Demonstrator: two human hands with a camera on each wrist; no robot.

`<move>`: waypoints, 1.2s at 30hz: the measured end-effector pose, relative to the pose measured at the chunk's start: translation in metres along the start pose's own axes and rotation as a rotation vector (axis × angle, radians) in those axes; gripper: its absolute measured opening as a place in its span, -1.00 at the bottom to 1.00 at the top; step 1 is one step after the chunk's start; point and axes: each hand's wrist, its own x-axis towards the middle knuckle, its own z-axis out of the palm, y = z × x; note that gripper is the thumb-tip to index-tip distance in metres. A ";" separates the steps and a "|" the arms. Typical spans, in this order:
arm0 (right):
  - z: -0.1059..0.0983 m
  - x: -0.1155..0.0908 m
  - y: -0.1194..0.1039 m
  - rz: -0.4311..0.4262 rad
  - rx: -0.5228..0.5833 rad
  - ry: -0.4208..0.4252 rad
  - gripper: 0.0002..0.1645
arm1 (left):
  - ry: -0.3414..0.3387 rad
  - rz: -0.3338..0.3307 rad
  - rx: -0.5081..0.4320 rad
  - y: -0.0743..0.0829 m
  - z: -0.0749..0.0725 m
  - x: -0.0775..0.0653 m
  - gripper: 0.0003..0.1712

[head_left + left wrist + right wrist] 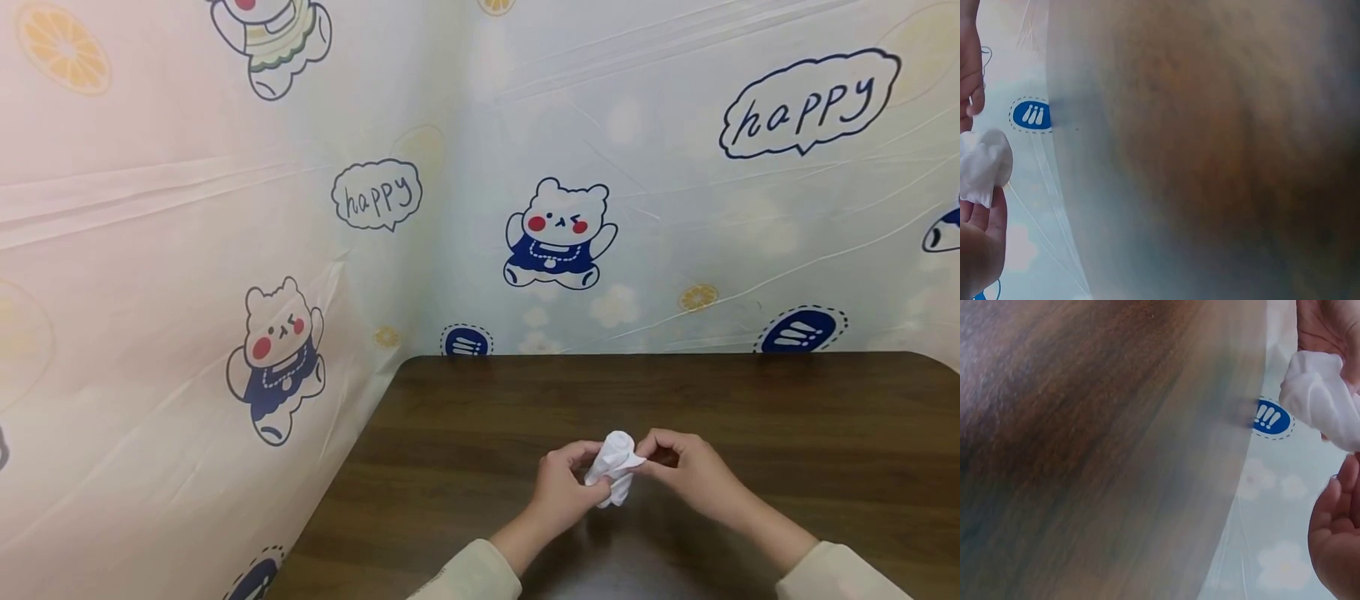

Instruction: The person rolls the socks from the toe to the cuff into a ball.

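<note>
A small rolled bundle of white cloth [617, 454] is held just above the table; whether it is a sock or another cloth I cannot tell. My left hand [557, 493] grips it from the left side, thumb in front and fingers behind. With thumb and forefinger, my right hand [696, 473] pinches a pulled-out corner on the bundle's right. The left wrist view shows the soft white cloth [985, 164] above the left fingers at the left edge. In the right wrist view the cloth [1319, 394] lies between both hands, partly cut off by the frame.
A dark brown wooden table [480, 408] lies beneath the hands. Pale printed curtain [660, 200] with bears and "happy" bubbles hangs along its back and left sides. Light sleeves [480, 571] cover the forearms.
</note>
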 end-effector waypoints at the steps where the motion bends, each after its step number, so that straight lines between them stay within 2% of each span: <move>1: -0.001 0.000 0.000 0.002 0.000 -0.008 -0.85 | -0.003 -0.004 -0.001 0.000 -0.001 0.000 -0.62; 5: -0.005 -0.002 0.000 0.017 0.037 -0.049 -0.89 | -0.009 -0.022 -0.002 0.000 -0.002 0.002 -0.64; 10: -0.010 -0.004 0.000 0.038 0.201 -0.163 -0.94 | -0.023 -0.042 -0.058 0.002 -0.004 0.002 -0.64; 14: -0.010 -0.005 0.000 -0.018 0.317 -0.223 -0.94 | -0.065 -0.082 -0.145 0.005 -0.002 0.002 -0.62; 17: -0.008 -0.006 -0.002 -0.093 0.351 -0.219 -0.89 | -0.094 -0.092 -0.178 0.006 0.000 0.001 -0.63; 21: -0.005 -0.007 -0.007 -0.174 0.262 -0.155 -0.81 | -0.130 -0.098 -0.214 0.009 0.002 0.001 -0.64; 26: -0.004 -0.004 -0.018 -0.197 -0.005 -0.049 -0.75 | -0.153 -0.091 -0.255 0.012 0.004 0.002 -0.64; 29: -0.004 -0.001 -0.022 -0.199 -0.121 -0.011 -0.75 | -0.163 -0.078 -0.269 0.012 0.005 0.003 -0.65; 36: -0.003 0.004 -0.028 -0.136 -0.193 0.015 -0.88 | -0.241 -0.091 -0.280 0.011 0.005 0.002 -0.65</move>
